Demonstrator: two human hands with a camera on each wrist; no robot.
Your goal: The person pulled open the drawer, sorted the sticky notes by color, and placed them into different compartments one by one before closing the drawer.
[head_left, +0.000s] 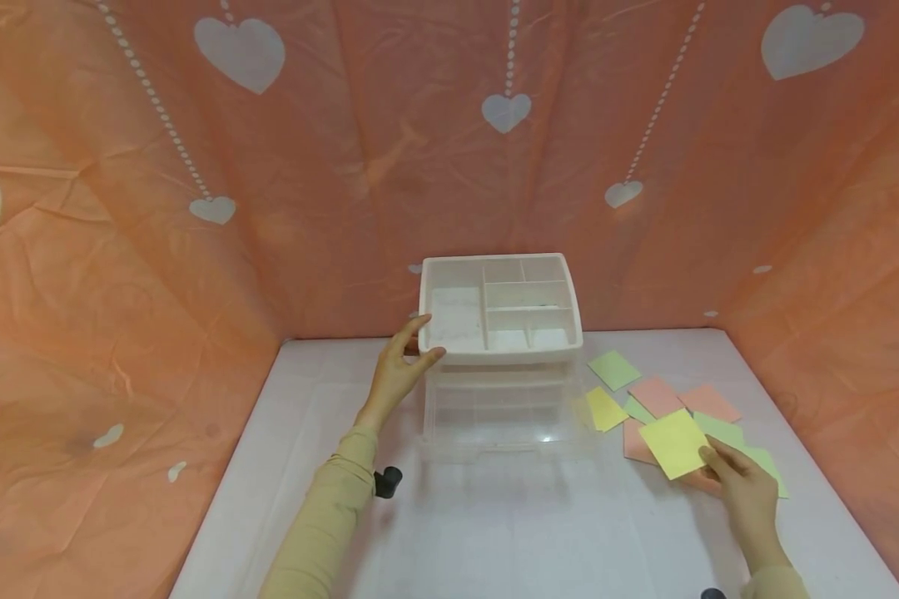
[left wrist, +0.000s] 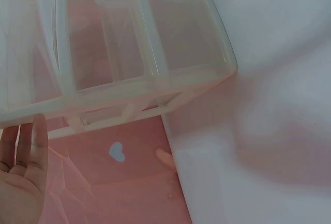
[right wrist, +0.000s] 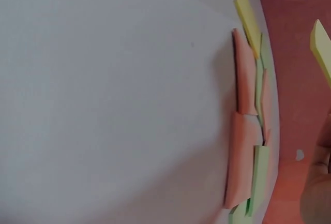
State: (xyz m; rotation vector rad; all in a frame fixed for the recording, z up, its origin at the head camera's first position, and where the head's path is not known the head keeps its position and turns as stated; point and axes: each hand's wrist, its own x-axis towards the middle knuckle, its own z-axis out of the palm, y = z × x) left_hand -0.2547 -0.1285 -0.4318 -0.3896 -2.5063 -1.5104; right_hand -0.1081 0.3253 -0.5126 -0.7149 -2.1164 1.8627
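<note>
A white plastic drawer organizer (head_left: 501, 358) with a compartment tray on top and a clear drawer section below stands at the back middle of the table. My left hand (head_left: 397, 370) touches its top left corner, the thumb at the front rim and the other fingers along the left side. In the left wrist view, fairly straight fingers (left wrist: 37, 146) rest against the organizer's rim. On the right, my right hand (head_left: 745, 491) pinches a yellow sticky note pad (head_left: 674, 443) at its edge, held above other pads. Part of this yellow pad (right wrist: 322, 50) shows at the right wrist view's edge.
Loose green, pink and yellow sticky note pads (head_left: 613, 370) lie scattered and overlapping to the organizer's right. A small black object (head_left: 388, 482) shows beside the left forearm. Orange cloth (head_left: 389, 183) with white hearts encloses the white table (head_left: 509, 541) at the back and sides.
</note>
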